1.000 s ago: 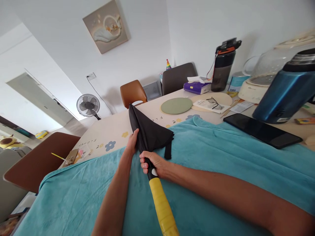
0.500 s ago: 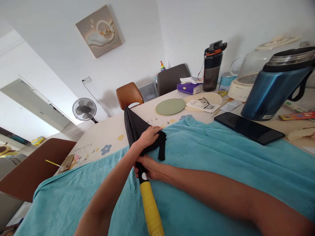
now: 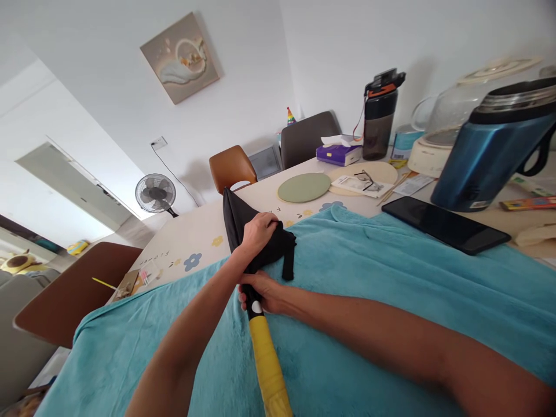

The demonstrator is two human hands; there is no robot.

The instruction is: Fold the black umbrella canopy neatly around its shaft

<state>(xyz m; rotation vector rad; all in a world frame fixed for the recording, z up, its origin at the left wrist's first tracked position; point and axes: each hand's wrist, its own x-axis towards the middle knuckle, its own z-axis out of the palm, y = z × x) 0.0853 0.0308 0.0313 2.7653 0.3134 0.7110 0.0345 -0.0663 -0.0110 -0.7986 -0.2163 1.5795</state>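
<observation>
A folded black umbrella with a yellow handle lies on a teal towel spread over the table. My left hand is closed over the loose black canopy folds, bunching them against the shaft. My right hand grips the black shaft just above the yellow handle. A black strap hangs from the canopy beside my left hand.
A black phone lies on the table right of the towel. Behind it stand a blue kettle, a dark bottle, a tissue box, a green mat and glasses. Brown chairs ring the table; a fan stands behind.
My left hand moved from the canopy's left edge over the top of the folds and closed on them. The right hand kept its grip on the shaft.
</observation>
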